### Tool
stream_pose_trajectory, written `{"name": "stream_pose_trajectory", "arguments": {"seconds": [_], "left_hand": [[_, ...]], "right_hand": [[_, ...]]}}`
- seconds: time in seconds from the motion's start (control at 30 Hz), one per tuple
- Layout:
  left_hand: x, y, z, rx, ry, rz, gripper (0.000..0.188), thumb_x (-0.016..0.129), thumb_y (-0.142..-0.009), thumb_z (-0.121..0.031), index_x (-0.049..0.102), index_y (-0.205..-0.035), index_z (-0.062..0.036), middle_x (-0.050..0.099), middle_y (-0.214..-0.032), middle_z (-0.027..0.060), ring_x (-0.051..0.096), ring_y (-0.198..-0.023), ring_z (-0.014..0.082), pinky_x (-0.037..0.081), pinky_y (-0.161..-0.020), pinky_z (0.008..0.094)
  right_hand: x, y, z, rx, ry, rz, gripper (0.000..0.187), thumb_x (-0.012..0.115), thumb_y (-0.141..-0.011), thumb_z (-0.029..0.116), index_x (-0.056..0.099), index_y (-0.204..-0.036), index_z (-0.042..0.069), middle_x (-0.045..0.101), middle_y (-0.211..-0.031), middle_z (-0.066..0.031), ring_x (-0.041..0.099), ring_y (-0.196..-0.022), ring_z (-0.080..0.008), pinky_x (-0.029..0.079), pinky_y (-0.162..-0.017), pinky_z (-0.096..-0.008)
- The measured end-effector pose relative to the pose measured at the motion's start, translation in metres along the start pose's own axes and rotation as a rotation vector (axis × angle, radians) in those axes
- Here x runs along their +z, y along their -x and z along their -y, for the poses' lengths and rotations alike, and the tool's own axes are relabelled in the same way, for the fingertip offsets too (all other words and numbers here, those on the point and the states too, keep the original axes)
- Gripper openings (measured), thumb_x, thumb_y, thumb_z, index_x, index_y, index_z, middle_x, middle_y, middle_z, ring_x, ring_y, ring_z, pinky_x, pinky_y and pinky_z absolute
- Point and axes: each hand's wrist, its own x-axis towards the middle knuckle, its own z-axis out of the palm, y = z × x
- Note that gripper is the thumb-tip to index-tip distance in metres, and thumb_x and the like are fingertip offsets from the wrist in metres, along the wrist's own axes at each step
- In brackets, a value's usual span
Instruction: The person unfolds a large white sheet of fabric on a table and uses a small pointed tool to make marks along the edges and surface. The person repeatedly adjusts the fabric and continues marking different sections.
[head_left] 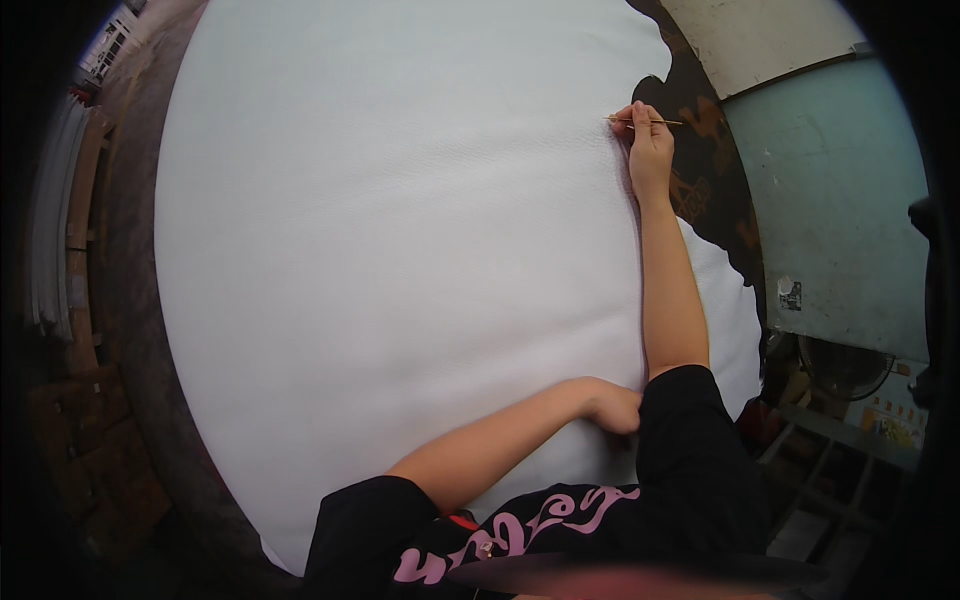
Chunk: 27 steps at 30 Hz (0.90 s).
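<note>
A large sheet of white leather with a grained surface and an uneven right edge spreads out in front of me. Far out near that edge, my right hand pinches a thin, yellowish, pen-like stick. Its left tip is at the leather's surface; I cannot make out whether it is a pen. Close to my body, my left hand hangs bent at the wrist over the leather, beside my right sleeve. Its fingers are slightly blurred and mostly hidden, so what they do cannot be seen.
A dark, brown-patterned surface shows beyond the leather's ragged edge. Pale green panels stand to the right, with a round fan-like object and a dark rack below. Stacked boards lie along the far left.
</note>
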Motion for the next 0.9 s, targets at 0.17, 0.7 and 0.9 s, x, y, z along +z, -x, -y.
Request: {"name": "stream_pose_trajectory", "arguments": {"seconds": [0.17, 0.7, 0.9], "left_hand": [[-0.001, -0.001, -0.004, -0.055, 0.081, 0.094, 0.053, 0.042, -0.088, -0.003, 0.040, -0.142, -0.0004, 0.049, -0.137, 0.0233, 0.063, -0.107, 0.0307, 0.057, -0.083, 0.0383], [0.002, 0.008, -0.008, -0.084, 0.125, 0.026, 0.043, 0.052, -0.088, -0.008, 0.054, -0.130, 0.0001, 0.063, -0.118, 0.0154, 0.063, -0.103, 0.0240, 0.055, -0.085, 0.0358], [0.000, 0.006, -0.009, -0.100, 0.149, 0.029, 0.044, 0.052, -0.088, -0.009, 0.053, -0.131, 0.0002, 0.062, -0.119, 0.0160, 0.062, -0.105, 0.0248, 0.054, -0.085, 0.0363]], "right_hand": [[0.023, 0.008, 0.012, -0.031, 0.058, 0.138, 0.037, 0.046, -0.103, 0.028, 0.064, -0.087, 0.000, 0.064, -0.084, -0.0040, 0.057, -0.079, -0.0095, 0.045, -0.078, -0.0236], [0.027, 0.013, 0.028, 0.155, 0.042, 0.326, 0.037, 0.048, -0.100, 0.025, 0.065, -0.081, -0.001, 0.065, -0.079, -0.0066, 0.058, -0.073, -0.0119, 0.046, -0.071, -0.0261], [0.029, 0.006, 0.028, 0.082, -0.112, 0.274, 0.039, 0.049, -0.101, 0.028, 0.068, -0.084, -0.001, 0.068, -0.087, -0.0089, 0.061, -0.078, -0.0132, 0.047, -0.077, -0.0258]]}}
